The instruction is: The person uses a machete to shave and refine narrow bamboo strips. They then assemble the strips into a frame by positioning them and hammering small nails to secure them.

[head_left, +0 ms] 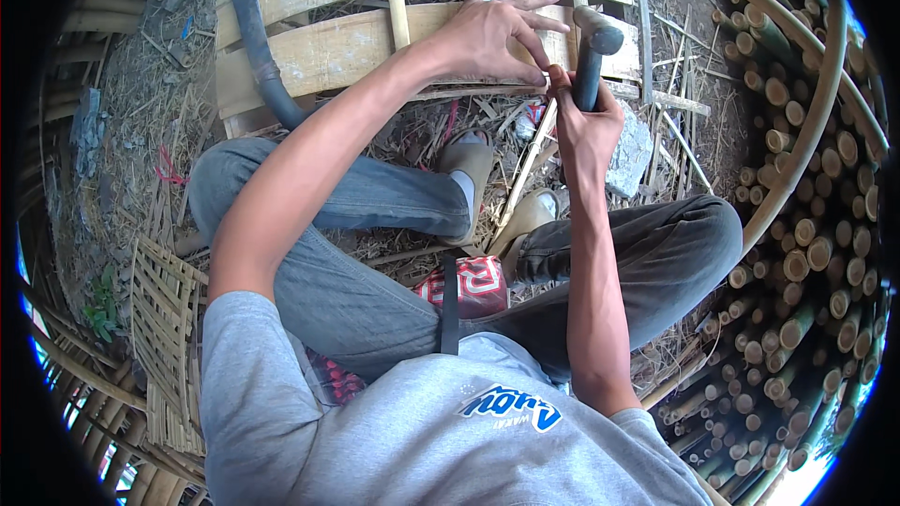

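My right hand (pixel 590 122) is wrapped round the dark handle of a hammer (pixel 588 75), whose rounded head points up and away from me. The thumb of that hand reaches toward my left hand (pixel 492 37). There, thumb and index finger come together in a pinch while the other fingers spread out. Whatever lies between those fingertips is too small to make out. Both hands are over the near edge of a slatted panel (pixel 342 47), made of pale wide boards crossed by narrow strips.
Cut bamboo poles (pixel 797 262) are stacked at the right, beside a long curved pole (pixel 808 141). A dark bent tube (pixel 251 28) rests over the panel's left side. A grey stone block (pixel 630 155) sits near my right wrist. A woven bamboo piece (pixel 167 337) lies at left.
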### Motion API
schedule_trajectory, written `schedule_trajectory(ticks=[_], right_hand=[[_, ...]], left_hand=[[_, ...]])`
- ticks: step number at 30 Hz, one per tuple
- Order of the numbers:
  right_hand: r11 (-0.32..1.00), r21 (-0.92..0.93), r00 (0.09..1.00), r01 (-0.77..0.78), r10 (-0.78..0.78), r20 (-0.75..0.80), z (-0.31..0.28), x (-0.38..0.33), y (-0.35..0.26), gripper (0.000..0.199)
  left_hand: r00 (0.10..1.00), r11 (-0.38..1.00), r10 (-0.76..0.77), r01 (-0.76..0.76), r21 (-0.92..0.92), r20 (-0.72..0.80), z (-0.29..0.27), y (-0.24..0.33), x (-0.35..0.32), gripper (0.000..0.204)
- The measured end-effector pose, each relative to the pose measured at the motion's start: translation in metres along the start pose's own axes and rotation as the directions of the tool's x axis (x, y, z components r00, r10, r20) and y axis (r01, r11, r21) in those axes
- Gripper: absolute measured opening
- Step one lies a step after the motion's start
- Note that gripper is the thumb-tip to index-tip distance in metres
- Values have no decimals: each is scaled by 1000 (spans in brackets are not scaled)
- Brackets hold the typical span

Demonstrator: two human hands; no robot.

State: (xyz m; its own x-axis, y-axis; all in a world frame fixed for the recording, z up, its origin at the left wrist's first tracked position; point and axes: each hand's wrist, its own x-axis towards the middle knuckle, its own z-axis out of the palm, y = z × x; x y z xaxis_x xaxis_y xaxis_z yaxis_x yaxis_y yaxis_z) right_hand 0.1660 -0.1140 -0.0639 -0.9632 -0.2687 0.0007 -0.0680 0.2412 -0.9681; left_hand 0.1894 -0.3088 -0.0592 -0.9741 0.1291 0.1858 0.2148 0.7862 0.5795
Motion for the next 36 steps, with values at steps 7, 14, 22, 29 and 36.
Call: schedule_trajectory(ticks=[7, 14, 22, 29, 36], right_hand=[[999, -2, 997, -39, 39, 59, -4, 0, -3, 32], [996, -81, 994, -48, 56, 91, -12, -4, -13, 37], [931, 114, 930, -347, 326, 169, -30, -47, -2, 57], [980, -79, 972, -183, 193, 137, -37, -56, -7, 58], [971, 102, 971, -216, 203, 125, -42, -54, -18, 57]], left_hand=[[996, 997, 23, -17, 76, -90, 7, 4, 1, 12], [984, 996, 50, -37, 78, -170, 16, 4, -3, 13], [989, 999, 25, -19, 46, -143, 13, 6, -6, 7], [972, 995, 85, -71, 74, -217, 18, 3, -4, 13], [982, 996, 42, -28, 79, -184, 15, 6, -6, 12]])
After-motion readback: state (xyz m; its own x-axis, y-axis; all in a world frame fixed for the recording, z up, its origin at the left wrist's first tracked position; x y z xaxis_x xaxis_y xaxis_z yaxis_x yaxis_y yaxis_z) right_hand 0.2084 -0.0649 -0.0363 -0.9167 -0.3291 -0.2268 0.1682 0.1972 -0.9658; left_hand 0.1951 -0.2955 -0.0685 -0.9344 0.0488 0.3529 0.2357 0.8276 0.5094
